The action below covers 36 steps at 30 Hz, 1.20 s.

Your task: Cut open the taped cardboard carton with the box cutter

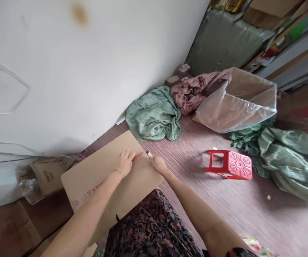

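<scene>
A flat-topped brown cardboard box with red printed characters lies before me, close against my patterned clothing. My left hand is laid flat on its top, fingers spread, near a line of red print. At the box's right edge is my right hand, its fingers curled closed. A small white-ended thing shows at those fingers, too small to name. The underside of the box is hidden.
Bundled green cloth and pink cloth lie along the wall. Beyond stands a plastic-lined box. A red stool is to the right, beside green sacks. An open carton sits at left.
</scene>
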Tool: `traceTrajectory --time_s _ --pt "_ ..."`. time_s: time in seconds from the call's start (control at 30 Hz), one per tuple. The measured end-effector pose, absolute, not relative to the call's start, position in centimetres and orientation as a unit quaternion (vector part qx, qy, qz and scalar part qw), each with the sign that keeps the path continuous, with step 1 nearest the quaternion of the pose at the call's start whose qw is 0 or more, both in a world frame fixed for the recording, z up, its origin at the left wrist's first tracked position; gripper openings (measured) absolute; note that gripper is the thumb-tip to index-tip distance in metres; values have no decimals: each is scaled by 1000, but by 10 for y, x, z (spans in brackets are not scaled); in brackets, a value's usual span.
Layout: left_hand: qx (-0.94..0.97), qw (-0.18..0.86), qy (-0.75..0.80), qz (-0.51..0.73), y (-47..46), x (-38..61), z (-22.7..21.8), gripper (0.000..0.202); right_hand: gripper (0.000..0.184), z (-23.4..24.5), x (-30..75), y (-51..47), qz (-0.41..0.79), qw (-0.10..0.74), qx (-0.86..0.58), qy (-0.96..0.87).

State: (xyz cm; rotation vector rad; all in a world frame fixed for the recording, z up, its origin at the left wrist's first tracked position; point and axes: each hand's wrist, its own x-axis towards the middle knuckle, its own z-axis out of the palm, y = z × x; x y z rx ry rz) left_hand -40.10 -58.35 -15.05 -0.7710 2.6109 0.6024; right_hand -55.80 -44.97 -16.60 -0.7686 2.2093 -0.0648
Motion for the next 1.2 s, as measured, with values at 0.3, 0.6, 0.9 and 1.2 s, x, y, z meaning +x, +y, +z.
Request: traceTrajectory --time_s 0.3,0.6,0.9,1.2 --pt "-187 269 927 181 -621 -478 -175 64 34 -160 -580 -472 11 439 -322 839" --pt "-135 292 933 164 -633 -508 -155 41 37 -170 -590 -493 27 442 -350 825" --pt "-159 315 909 220 -636 -514 -155 36 40 -178 -603 -498 35 452 -406 793" --pt "-181 338 901 205 -633 -518 -145 43 36 -172 -607 -462 64 500 -450 737"
